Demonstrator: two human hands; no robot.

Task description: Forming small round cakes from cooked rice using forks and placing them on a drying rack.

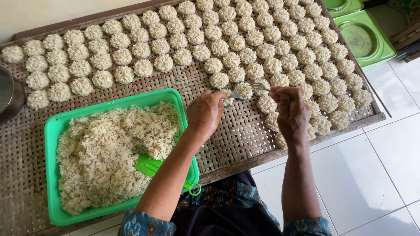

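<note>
My left hand (205, 111) grips a metal fork (236, 95) over the woven bamboo mat (227, 135), its tines beside a small rice clump (243, 89). My right hand (288, 109) grips a second fork (259, 86) whose tines touch the same clump from the right. Many round rice clumps (245, 39) lie in rows across the mat. A green tray (52, 131) heaped with cooked rice (105, 153) sits at the left, with a green rice paddle (151, 166) lying in it under my left forearm.
A metal pot (8, 94) stands at the left edge. Green containers with lids (361, 37) sit on the white tiled floor (372, 175) at the upper right. The mat's wooden frame (262, 157) runs along the near side.
</note>
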